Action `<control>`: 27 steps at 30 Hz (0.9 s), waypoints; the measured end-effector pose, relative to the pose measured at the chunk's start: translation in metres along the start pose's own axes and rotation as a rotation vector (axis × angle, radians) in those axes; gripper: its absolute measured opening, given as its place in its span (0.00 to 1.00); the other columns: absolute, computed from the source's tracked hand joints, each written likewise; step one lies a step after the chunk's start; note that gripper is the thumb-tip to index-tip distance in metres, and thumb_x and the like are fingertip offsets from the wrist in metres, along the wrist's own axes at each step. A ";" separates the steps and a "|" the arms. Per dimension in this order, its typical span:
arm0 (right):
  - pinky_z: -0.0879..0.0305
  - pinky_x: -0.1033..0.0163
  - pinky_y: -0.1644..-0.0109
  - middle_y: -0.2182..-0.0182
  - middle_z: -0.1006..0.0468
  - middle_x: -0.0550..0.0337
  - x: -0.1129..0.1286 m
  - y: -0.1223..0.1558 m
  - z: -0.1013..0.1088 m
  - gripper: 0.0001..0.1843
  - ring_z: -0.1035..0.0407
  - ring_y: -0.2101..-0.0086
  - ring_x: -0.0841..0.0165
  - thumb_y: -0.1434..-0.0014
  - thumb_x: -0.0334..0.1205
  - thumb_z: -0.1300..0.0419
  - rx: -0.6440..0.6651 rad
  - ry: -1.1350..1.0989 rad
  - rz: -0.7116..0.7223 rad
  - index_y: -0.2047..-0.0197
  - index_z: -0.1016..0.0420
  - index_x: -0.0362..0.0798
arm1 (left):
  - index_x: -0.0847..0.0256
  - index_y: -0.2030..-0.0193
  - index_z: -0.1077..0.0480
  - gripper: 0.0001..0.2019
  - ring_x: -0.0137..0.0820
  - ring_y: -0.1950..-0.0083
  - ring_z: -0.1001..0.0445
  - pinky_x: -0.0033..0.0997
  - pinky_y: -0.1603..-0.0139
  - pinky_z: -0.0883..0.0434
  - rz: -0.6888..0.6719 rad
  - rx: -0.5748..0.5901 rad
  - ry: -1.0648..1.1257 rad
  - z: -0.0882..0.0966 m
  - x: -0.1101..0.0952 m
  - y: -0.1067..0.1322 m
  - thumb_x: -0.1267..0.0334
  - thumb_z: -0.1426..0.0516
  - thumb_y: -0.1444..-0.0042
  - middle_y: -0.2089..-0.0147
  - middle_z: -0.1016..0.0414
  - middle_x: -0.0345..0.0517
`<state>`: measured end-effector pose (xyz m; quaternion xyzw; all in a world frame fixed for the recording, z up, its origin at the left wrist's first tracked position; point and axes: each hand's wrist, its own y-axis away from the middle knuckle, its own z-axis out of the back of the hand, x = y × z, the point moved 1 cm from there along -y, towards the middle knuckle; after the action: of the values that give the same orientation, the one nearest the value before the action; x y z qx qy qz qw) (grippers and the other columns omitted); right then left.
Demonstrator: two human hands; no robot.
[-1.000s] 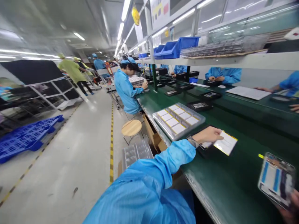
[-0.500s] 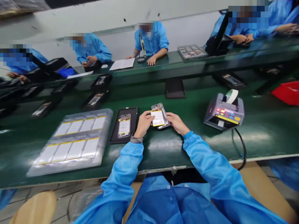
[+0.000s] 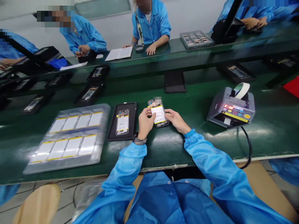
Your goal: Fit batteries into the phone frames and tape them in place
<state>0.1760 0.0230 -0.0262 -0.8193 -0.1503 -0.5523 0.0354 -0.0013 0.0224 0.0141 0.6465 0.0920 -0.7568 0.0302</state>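
Note:
Both my hands hold an open phone body (image 3: 158, 114) with a white, yellow-edged battery in it, just above the green belt (image 3: 177, 146). My left hand (image 3: 144, 123) grips its left side with the thumb on the battery. My right hand (image 3: 177, 120) pinches its right edge. To the left lies a black tray (image 3: 133, 124) carrying another phone body (image 3: 122, 121). Further left sits a clear plastic tray (image 3: 102, 140) filled with several white batteries.
A grey tape dispenser (image 3: 231, 107) with lit buttons stands at the right, its black cable (image 3: 247, 146) running over the belt edge. Black trays (image 3: 175, 81) ride the belt behind. Several people in blue coats work across the far bench. A wooden stool (image 3: 37, 202) is at lower left.
My head swung from looking left down the line to facing the belt. My left hand brought a battery from the black tray to the phone body, now held by both hands.

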 end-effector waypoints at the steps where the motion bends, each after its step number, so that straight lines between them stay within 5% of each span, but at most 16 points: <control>1: 0.25 0.58 0.55 0.62 0.14 0.58 0.001 0.000 0.000 0.27 0.20 0.63 0.62 0.48 0.48 0.25 -0.004 -0.011 0.001 0.49 0.26 0.50 | 0.63 0.56 0.27 0.14 0.28 0.67 0.25 0.26 0.63 0.27 -0.050 -0.038 -0.061 0.000 0.000 0.000 0.71 0.35 0.50 0.66 0.23 0.42; 9: 0.26 0.62 0.61 0.61 0.15 0.58 0.008 0.006 -0.006 0.27 0.21 0.64 0.64 0.49 0.50 0.25 -0.019 -0.047 -0.045 0.50 0.26 0.50 | 0.62 0.54 0.30 0.14 0.22 0.76 0.33 0.21 0.74 0.34 0.016 0.015 0.060 0.001 -0.001 0.000 0.67 0.35 0.47 0.72 0.33 0.33; 17: 0.26 0.62 0.60 0.60 0.15 0.57 0.010 0.009 -0.009 0.27 0.21 0.62 0.64 0.51 0.50 0.24 -0.034 -0.071 -0.046 0.51 0.27 0.51 | 0.60 0.47 0.33 0.27 0.21 0.72 0.32 0.22 0.70 0.34 -0.068 -0.092 -0.128 0.003 0.000 0.003 0.67 0.30 0.52 0.59 0.27 0.38; 22: 0.25 0.62 0.62 0.64 0.15 0.58 0.010 0.009 -0.012 0.29 0.21 0.65 0.63 0.53 0.54 0.23 -0.076 -0.049 -0.031 0.54 0.27 0.50 | 0.62 0.56 0.32 0.21 0.25 0.73 0.30 0.25 0.69 0.31 0.097 0.158 0.151 0.003 0.013 -0.005 0.60 0.29 0.52 0.68 0.25 0.38; 27: 0.24 0.58 0.65 0.72 0.18 0.62 0.006 0.009 -0.015 0.33 0.22 0.71 0.62 0.54 0.62 0.25 -0.202 0.048 0.045 0.55 0.29 0.50 | 0.63 0.59 0.30 0.24 0.27 0.68 0.26 0.25 0.64 0.28 0.111 0.220 0.242 -0.008 0.016 0.003 0.60 0.25 0.59 0.68 0.23 0.40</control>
<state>0.1670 0.0125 -0.0136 -0.8084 -0.0743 -0.5831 -0.0314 0.0039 0.0222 -0.0032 0.7364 -0.0243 -0.6761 -0.0104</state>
